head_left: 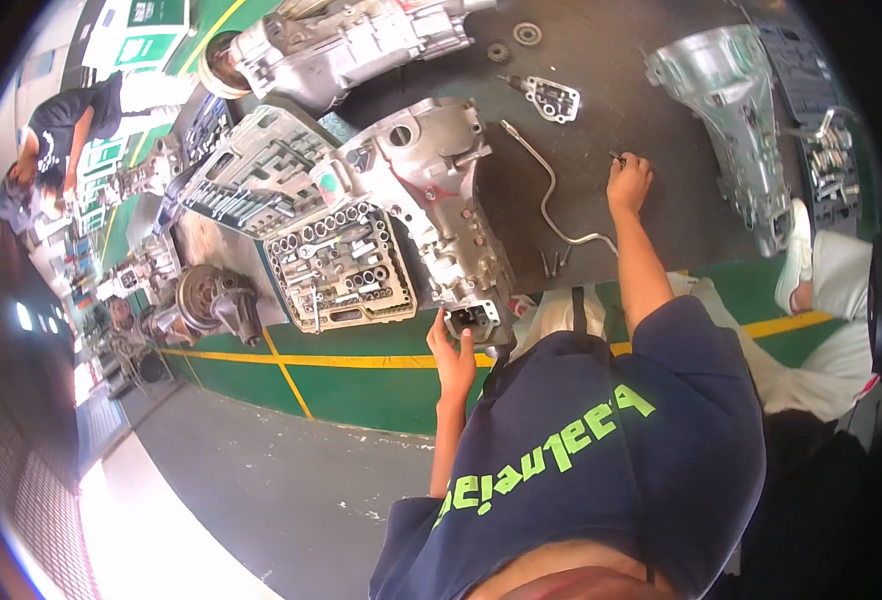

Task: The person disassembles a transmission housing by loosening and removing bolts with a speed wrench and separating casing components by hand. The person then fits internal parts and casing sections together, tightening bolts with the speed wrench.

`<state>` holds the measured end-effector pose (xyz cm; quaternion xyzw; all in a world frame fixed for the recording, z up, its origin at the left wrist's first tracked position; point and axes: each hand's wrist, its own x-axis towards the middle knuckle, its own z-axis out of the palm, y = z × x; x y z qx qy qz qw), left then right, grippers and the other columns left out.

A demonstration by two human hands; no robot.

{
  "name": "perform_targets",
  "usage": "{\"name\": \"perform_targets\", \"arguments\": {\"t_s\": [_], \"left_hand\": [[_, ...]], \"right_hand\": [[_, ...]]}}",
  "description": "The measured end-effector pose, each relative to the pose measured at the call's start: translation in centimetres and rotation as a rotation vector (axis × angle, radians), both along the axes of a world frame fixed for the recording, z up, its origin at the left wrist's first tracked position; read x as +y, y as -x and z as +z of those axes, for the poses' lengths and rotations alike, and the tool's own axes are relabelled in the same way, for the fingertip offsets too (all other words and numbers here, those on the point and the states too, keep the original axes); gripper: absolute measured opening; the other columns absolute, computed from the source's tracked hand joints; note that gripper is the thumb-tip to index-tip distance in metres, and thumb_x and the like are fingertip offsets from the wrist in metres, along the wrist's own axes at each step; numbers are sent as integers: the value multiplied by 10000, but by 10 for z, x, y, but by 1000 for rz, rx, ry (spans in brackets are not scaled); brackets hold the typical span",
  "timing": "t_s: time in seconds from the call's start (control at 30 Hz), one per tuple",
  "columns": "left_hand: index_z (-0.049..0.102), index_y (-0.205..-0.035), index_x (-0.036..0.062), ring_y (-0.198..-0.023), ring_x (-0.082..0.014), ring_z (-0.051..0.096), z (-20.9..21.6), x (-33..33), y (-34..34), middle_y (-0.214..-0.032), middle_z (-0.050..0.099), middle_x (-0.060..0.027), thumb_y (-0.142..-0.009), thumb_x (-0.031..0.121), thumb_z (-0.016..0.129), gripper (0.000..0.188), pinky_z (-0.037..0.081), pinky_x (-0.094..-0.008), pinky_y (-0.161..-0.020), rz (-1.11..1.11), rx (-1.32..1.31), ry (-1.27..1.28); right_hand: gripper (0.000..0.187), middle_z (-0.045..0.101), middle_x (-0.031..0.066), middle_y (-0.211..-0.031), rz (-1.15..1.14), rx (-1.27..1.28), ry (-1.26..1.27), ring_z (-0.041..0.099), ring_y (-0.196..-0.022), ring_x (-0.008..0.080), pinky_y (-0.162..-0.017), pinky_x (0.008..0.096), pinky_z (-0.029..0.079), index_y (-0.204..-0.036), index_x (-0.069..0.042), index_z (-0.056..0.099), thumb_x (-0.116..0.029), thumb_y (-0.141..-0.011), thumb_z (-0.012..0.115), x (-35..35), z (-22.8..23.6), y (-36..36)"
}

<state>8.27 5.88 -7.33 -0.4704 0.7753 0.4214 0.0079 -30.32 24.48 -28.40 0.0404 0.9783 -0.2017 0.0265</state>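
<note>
A silver gearbox housing [441,190] lies lengthwise on the dark workbench, its narrow open end toward me. My left hand [453,360] is closed on the rim of that end, thumb over the edge by the square opening. Out over the bench top, my right hand [629,185] has its fingers pinched together on a small dark bolt-like piece [617,156], mostly hidden by the fingertips. Between my hands lie a bent metal rod [549,190] and several bolts [554,264]. A small cast cover [553,99] rests farther back.
An open socket set [346,270] adjoins the housing on the left. Two gears [527,34] and another gearbox [351,50] occupy the far side. A bell-shaped housing [726,110] stands at right, beside another toolbox [831,170]. Someone bends over parts [61,140] at far left.
</note>
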Motion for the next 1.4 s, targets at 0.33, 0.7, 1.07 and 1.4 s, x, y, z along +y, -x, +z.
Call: {"name": "perform_targets", "arguments": {"t_s": [0.33,0.7,1.07,1.4], "left_hand": [[418,-1431,25,-1180,-294,538,12,28,-11,-1377,420,-193,-982,165,588,500,498,-390,-951,249,-86,-35],[444,-1419,3,-1216,-286,551,12,65,-44,-1401,451,-186,-992,148,570,468,473,-388,-1014,424,-147,-79],[488,-1384,-9,-1192,-282,570,6,68,-53,-1332,511,-192,-982,148,587,442,485,-385,-984,353,-177,-94],[491,-1360,-54,-1151,-282,609,-4,60,-42,-1270,605,-208,-988,163,568,437,466,-375,-997,316,-145,-178]], "right_hand": [[240,594,156,-1152,432,0,-70,571,-1095,385,-934,467,483,-1142,-115,652,-223,-928,652,-24,8,79],[352,729,135,-1078,301,-98,299,686,-1038,312,-890,391,529,-1117,-157,730,-402,-868,688,-177,-3,248],[313,745,111,-1033,110,4,612,704,-1002,267,-899,360,526,-1113,-120,729,-303,-871,652,-157,6,200],[680,521,139,-1351,467,-8,400,565,-1203,354,-994,437,480,-1314,-74,524,-209,-735,855,-82,28,93]]}}
